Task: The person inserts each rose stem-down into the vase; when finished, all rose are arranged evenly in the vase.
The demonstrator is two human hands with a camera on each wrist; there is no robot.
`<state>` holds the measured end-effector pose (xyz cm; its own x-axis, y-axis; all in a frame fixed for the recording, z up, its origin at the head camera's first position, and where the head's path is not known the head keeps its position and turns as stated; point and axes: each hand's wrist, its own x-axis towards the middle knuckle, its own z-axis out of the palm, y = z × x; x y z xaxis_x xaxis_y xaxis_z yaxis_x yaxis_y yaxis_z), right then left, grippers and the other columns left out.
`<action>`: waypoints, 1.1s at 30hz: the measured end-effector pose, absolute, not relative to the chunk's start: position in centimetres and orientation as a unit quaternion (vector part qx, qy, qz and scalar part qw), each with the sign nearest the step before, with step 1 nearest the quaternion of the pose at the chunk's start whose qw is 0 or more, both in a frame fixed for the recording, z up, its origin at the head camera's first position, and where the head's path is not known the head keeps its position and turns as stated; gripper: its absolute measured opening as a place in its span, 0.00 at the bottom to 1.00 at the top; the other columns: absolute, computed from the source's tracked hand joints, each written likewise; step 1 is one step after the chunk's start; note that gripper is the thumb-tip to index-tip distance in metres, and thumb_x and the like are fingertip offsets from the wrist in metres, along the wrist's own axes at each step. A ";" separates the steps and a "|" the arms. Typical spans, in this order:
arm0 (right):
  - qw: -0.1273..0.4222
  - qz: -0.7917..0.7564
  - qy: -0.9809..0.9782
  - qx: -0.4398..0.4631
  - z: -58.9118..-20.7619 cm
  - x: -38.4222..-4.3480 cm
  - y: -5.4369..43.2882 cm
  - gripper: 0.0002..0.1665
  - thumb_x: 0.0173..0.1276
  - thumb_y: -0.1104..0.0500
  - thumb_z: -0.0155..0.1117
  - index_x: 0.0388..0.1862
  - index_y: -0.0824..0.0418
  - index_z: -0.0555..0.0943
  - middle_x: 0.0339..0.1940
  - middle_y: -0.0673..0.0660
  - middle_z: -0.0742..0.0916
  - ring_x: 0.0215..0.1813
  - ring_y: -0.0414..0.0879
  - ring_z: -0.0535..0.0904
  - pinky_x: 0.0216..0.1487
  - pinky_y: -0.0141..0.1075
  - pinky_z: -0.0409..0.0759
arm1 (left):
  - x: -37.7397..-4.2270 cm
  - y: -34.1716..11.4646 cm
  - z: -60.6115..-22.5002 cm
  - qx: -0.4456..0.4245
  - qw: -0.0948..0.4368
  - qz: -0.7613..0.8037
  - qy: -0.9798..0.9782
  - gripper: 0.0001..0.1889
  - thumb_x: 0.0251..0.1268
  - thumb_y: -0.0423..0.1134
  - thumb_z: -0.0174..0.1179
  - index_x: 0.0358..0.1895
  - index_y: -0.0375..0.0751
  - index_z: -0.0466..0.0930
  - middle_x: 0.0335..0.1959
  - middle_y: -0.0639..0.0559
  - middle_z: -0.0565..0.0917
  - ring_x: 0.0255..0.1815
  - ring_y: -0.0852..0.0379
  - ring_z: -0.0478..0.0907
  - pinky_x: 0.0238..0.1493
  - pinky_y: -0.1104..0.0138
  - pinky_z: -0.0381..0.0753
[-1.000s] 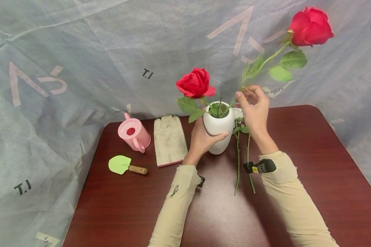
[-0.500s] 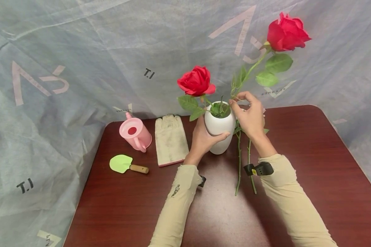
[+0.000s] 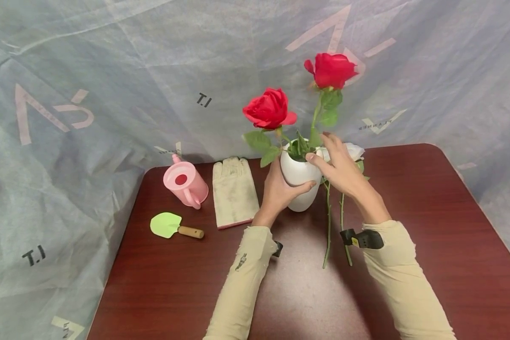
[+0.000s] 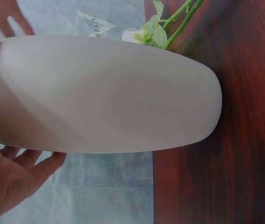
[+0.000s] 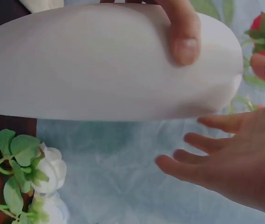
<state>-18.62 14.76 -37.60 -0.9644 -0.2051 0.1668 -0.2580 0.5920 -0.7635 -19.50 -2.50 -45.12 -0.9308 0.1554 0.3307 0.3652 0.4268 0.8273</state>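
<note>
A white vase (image 3: 298,174) stands on the table, and my left hand (image 3: 279,189) grips its side, thumb across the front. Two red roses have their stems in the vase: one red rose (image 3: 268,109) leans left, the other red rose (image 3: 333,71) rises on the right. Beside the rim is my right hand (image 3: 346,172). Its fingers are extended and spread in the right wrist view, with nothing held between them. Whether its thumb touches the rim, I cannot tell. The stem ends inside the vase are hidden.
White roses (image 5: 52,170) lie right of the vase, their bare stems (image 3: 327,226) pointing toward the table's front. To the left are a cloth work glove (image 3: 235,193), a pink watering can (image 3: 186,185) and a green trowel (image 3: 165,225). Grey sheeting (image 3: 153,71) hangs behind the table (image 3: 429,226).
The right-hand rose has swung left and sunk lower into the vase. My right hand has released its stem and spread its fingers beside the rim. My left hand keeps its grip.
</note>
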 end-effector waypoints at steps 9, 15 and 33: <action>0.019 0.530 -0.842 0.095 -38.9 -17.1 17.8 0.36 0.76 0.45 0.39 0.73 0.65 0.52 0.71 0.65 0.61 0.69 0.62 0.56 0.64 0.57 0.56 | -19.6 -2.6 -45.1 -0.153 0.106 -0.504 -0.844 0.48 0.40 0.54 0.73 0.68 0.50 0.58 0.54 0.56 0.72 0.50 0.61 0.72 0.46 0.64 0.75; 0.002 0.514 -0.857 0.040 -41.9 -16.9 20.8 0.36 0.75 0.42 0.35 0.68 0.69 0.62 0.59 0.70 0.74 0.60 0.63 0.69 0.56 0.56 0.67 | -19.6 -2.7 -45.1 -0.146 0.101 -0.500 -0.848 0.47 0.41 0.54 0.72 0.68 0.49 0.58 0.55 0.55 0.72 0.50 0.59 0.73 0.46 0.62 0.75; -0.148 0.384 -0.911 -0.003 -50.4 -16.6 24.1 0.35 0.73 0.48 0.47 0.60 0.80 0.63 0.39 0.71 0.83 0.41 0.60 0.81 0.44 0.50 0.76 | -19.3 -2.6 -44.9 -0.149 0.089 -0.510 -0.842 0.48 0.42 0.53 0.73 0.69 0.51 0.56 0.56 0.56 0.71 0.51 0.60 0.73 0.47 0.62 0.75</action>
<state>-16.58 24.10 -50.38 -0.9563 -0.1088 -0.2715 0.1182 0.7052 -0.6991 -19.33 -2.61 -44.94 -0.9398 0.1601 0.3018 0.3417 0.4346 0.8333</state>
